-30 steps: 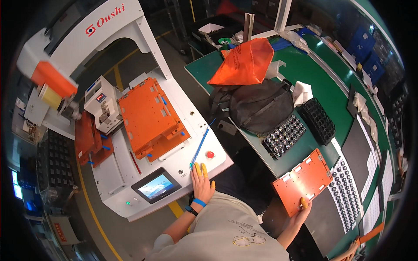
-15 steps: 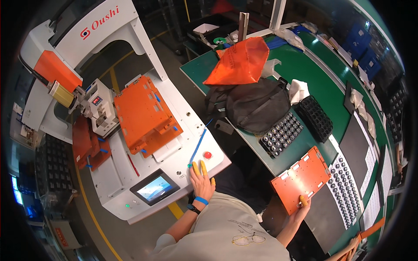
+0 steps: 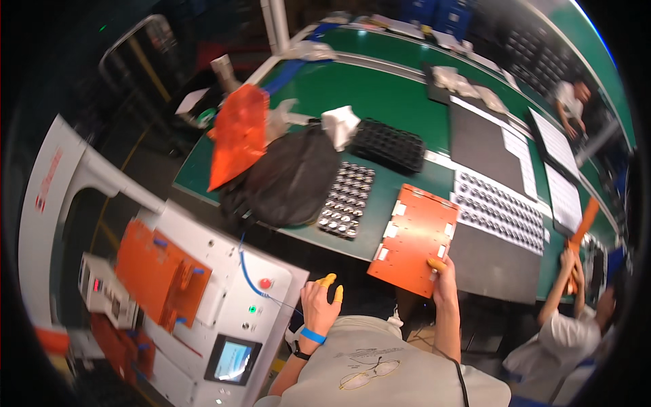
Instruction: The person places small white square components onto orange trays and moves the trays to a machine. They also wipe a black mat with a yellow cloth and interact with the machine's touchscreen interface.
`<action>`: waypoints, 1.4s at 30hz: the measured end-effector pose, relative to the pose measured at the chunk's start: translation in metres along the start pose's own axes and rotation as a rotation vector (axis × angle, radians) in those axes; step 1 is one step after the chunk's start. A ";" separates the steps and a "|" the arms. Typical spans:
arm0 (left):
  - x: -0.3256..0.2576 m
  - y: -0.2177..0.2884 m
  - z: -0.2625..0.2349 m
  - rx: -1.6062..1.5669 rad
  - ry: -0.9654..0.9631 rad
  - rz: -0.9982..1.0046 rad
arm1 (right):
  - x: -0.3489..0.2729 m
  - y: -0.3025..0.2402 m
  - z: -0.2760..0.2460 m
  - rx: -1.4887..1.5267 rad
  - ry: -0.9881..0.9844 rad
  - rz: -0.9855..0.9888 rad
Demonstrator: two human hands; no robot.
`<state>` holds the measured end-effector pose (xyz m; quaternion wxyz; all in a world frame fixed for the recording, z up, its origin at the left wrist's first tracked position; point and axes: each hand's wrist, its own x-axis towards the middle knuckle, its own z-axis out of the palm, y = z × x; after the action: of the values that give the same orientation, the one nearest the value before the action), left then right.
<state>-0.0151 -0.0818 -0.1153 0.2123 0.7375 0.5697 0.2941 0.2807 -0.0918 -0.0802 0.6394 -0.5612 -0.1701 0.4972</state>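
My right hand (image 3: 445, 283) grips the near edge of a flat orange plate (image 3: 413, 237), its yellow-capped thumb on top. The plate has holes and several pale rectangular patches along its edges, and it is tilted up over the bench's near edge. My left hand (image 3: 320, 305) hangs in the air beside the white machine (image 3: 274, 271), with yellow covers on some fingertips. Its fingers are apart and hold nothing. A blue wristband (image 3: 312, 335) sits on that wrist. Below the red button (image 3: 265, 283), a green-lit button (image 3: 252, 309) is on the machine's panel.
An orange fixture (image 3: 163, 271) and a screen (image 3: 232, 359) are on the machine. The green bench (image 3: 386, 78) bears a black backpack (image 3: 291, 180), an orange bag (image 3: 241, 132), a tray of small round parts (image 3: 347, 200), a black tray (image 3: 388, 144) and sheets. Another person (image 3: 559, 339) works at right.
The view has turned right, toward the bench. My left hand has come off the machine's button panel to its right side. My right hand still holds the orange plate, now more upright in view.
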 end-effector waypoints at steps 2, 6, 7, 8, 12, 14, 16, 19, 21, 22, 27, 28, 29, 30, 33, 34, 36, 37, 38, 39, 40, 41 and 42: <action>0.020 0.018 -0.003 -0.036 0.059 0.184 | 0.000 -0.002 -0.006 0.035 -0.010 0.046; 0.052 0.047 0.000 -0.211 -0.039 0.307 | 0.002 -0.004 -0.007 0.123 -0.018 0.103; 0.055 0.048 0.005 -0.228 -0.083 0.277 | 0.004 -0.007 -0.006 0.122 -0.010 0.105; 0.056 0.048 0.008 -0.244 -0.125 0.246 | 0.003 -0.009 -0.007 0.121 -0.002 0.107; 0.062 0.048 0.016 -0.338 -0.252 0.163 | 0.014 -0.005 -0.012 0.215 -0.082 0.164; 0.062 0.044 0.026 -0.407 -0.223 0.134 | 0.015 -0.011 -0.005 0.222 -0.093 0.161; 0.062 0.045 0.037 -0.545 -0.181 0.042 | 0.019 -0.017 0.000 0.231 -0.128 0.176; 0.063 0.049 0.043 -0.611 -0.133 -0.016 | 0.027 -0.016 0.004 0.198 -0.170 0.200; 0.068 0.052 0.040 -0.496 -0.115 0.032 | 0.033 -0.011 0.002 0.170 -0.171 0.200; 0.068 0.052 0.039 -0.439 -0.100 0.048 | 0.032 -0.011 0.003 0.193 -0.164 0.191; 0.075 0.046 0.049 -0.368 -0.031 0.149 | 0.021 -0.017 0.007 0.259 -0.081 0.077; 0.077 0.050 0.045 -0.301 -0.043 0.166 | 0.021 -0.016 0.006 0.247 -0.036 0.052; 0.078 0.049 0.045 -0.281 -0.040 0.165 | 0.021 -0.012 0.005 0.236 0.009 0.026; 0.078 0.048 0.046 -0.262 -0.037 0.166 | 0.019 -0.008 0.004 0.225 0.055 0.000; 0.079 0.048 0.048 -0.246 -0.014 0.161 | 0.010 -0.001 0.004 0.205 0.104 -0.037; 0.077 0.047 0.049 -0.246 -0.014 0.157 | 0.007 -0.002 0.006 0.197 0.080 -0.050; 0.076 0.045 0.055 -0.307 -0.007 0.140 | 0.000 -0.004 0.007 0.180 0.032 -0.076; 0.076 0.043 0.058 -0.338 -0.005 0.114 | 0.001 -0.002 0.006 0.207 0.009 -0.069; 0.075 0.042 0.061 -0.368 -0.004 0.086 | 0.000 0.000 0.007 0.110 0.069 -0.127; 0.075 0.041 0.064 -0.375 -0.004 0.078 | -0.002 0.001 0.009 0.012 0.128 -0.183; 0.075 0.041 0.065 -0.381 0.000 0.071 | -0.006 -0.002 0.014 -0.085 0.184 -0.240; 0.076 0.041 0.065 -0.386 0.004 0.063 | -0.010 -0.007 0.017 -0.223 0.143 -0.328; 0.076 0.042 0.064 -0.376 0.000 0.065 | -0.013 -0.013 0.021 -0.362 0.101 -0.415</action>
<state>0.0714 -0.0179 -0.1208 0.3370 0.7029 0.4805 0.4020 0.2646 -0.0895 -0.0574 0.6245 -0.6435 -0.3355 0.2886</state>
